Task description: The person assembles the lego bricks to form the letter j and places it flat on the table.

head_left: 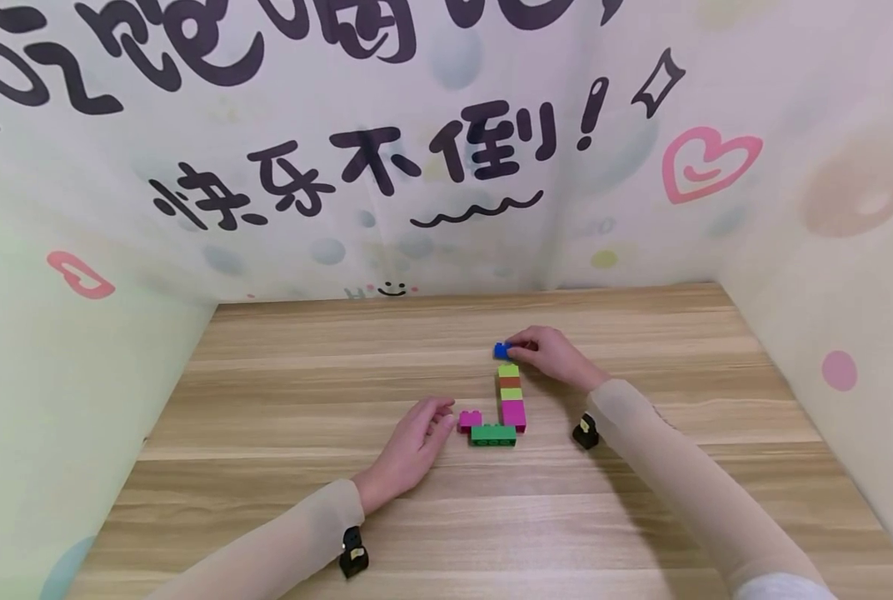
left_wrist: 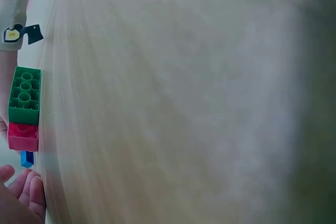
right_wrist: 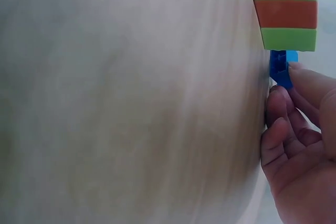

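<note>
My right hand (head_left: 555,354) pinches a small blue toy brick (head_left: 501,350) between thumb and fingers, just beyond the far end of a row of joined bricks. That row has lime-green bricks (head_left: 510,371) with an orange-brown brick (head_left: 510,382) between them, then a magenta brick (head_left: 514,415). A green brick (head_left: 493,437) lies across the near end, its hollow underside facing me. Another magenta brick (head_left: 470,421) is at its left end. Close beside that one, my left hand (head_left: 412,446) rests with relaxed fingers and thumb apart, holding nothing.
The bricks lie on a wood-grain table (head_left: 281,375). A printed cloth wall (head_left: 446,242) stands along the back edge, with pale walls at both sides. Each wrist carries a small black device, such as the one (head_left: 353,554) on the left.
</note>
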Motion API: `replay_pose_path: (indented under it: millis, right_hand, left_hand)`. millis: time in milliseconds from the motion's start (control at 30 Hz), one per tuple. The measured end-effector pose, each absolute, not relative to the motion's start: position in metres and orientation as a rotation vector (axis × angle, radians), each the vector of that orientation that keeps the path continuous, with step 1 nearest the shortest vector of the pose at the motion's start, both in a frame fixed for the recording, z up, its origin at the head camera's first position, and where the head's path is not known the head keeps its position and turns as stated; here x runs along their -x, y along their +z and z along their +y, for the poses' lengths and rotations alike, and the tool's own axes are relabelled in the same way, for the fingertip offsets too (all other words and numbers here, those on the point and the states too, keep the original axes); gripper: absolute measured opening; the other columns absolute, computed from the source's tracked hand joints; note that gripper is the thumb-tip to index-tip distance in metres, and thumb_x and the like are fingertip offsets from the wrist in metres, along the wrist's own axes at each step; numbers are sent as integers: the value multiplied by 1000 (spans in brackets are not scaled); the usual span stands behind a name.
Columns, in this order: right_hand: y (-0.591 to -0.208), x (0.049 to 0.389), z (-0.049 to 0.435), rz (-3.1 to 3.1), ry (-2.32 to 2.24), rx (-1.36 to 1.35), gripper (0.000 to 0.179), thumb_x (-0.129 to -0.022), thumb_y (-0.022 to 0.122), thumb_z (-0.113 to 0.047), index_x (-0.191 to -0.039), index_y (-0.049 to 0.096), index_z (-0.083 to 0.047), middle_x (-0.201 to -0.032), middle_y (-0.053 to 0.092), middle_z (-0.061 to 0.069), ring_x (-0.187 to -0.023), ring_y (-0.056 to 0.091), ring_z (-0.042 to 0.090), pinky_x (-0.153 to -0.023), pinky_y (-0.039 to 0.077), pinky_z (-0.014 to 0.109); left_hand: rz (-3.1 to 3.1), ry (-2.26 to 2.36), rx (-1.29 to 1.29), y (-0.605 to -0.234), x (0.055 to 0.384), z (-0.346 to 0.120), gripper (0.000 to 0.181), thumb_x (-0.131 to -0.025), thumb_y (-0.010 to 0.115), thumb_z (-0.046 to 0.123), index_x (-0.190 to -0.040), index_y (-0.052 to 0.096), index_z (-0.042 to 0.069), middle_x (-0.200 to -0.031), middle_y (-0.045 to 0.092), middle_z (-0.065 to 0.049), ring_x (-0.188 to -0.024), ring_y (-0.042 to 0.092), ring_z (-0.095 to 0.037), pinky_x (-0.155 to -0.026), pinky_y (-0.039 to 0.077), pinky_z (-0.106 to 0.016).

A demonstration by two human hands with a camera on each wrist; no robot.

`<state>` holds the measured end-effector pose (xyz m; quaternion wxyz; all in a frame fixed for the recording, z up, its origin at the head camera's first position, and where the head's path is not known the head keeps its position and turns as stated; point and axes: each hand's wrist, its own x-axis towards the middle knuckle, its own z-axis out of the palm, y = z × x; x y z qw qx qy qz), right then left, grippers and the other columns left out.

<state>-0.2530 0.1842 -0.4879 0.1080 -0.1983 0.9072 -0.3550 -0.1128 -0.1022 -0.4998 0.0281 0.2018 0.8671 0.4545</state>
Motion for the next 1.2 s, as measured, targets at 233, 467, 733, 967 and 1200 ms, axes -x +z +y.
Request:
replay_pose_path:
  millis: [233,467,733,967,1200]
  right_hand:
    - [-487,255,182,2670,-1018,597,38,-104,67,-19,-136,66,1,-109,69,12,-94,58,24,-85,52,38]
    - [-490,257,180,2674,-1019,638,32,-102,68,-15,-131,67,-1,-102,68,9,-90,59,22,-82,51,35]
    - [-490,256,185,2687,-1006,629,29,-102,69,-15,-129,69,-3,-102,67,8,-90,58,23,-82,51,37]
    - [-492,256,186,2679,-993,638,30,-102,69,-16,-129,70,-5,-104,66,8,-92,58,23,-85,51,38]
    - [-486,253,187,2643,-1029,632,39,-102,69,-15,-138,63,-3,-109,68,10,-96,62,24,-90,55,42]
  left_hand:
    - [2692,1374,-625,-499,112,-103,42,-114,41,29,-142,56,1,-129,64,-11,-116,61,-23,-98,52,-44]
    - [2703,1367,-609,-498,114,-103,42,-114,39,29,-140,58,1,-135,63,-14,-119,62,-26,-100,51,-48]
    - [2713,1379,-606,-500,116,-104,38,-115,38,24,-133,61,-1,-127,66,-13,-120,62,-28,-105,48,-49]
    - [2711,1373,-602,-500,116,-106,37,-115,37,23,-130,62,0,-123,67,-11,-120,62,-27,-106,47,-48]
    - [2711,1400,-606,-500,117,-108,37,-115,37,23,-129,64,1,-122,68,-11,-118,63,-27,-104,48,-49]
